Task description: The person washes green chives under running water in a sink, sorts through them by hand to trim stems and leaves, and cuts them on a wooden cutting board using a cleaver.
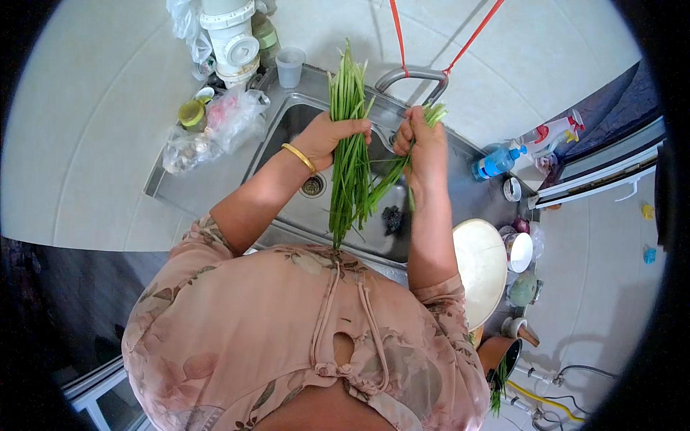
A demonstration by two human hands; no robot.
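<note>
Over the sink (302, 118), my left hand (330, 136) is closed around a thick bunch of garlic chives (349, 169). Their pale cut ends point up and away from me, and the green leaves hang toward my chest. A gold bangle is on that wrist. To the right, my right hand (422, 140) grips a smaller bundle of the same chives (435, 113), whose ends stick out above my fingers. Its leaves slant down and cross toward the larger bunch. Below lie the drain (313, 185) and a dark scouring pad (392, 218) in the basin.
Behind the sink stands the faucet (413, 74), with red cords tied to it. Plastic bags (233, 118), a jar (192, 115) and a clear cup (290, 67) are at left. On the right are a blue bottle (496, 164), a large pale round board or basin (478, 269) and bowls (519, 251).
</note>
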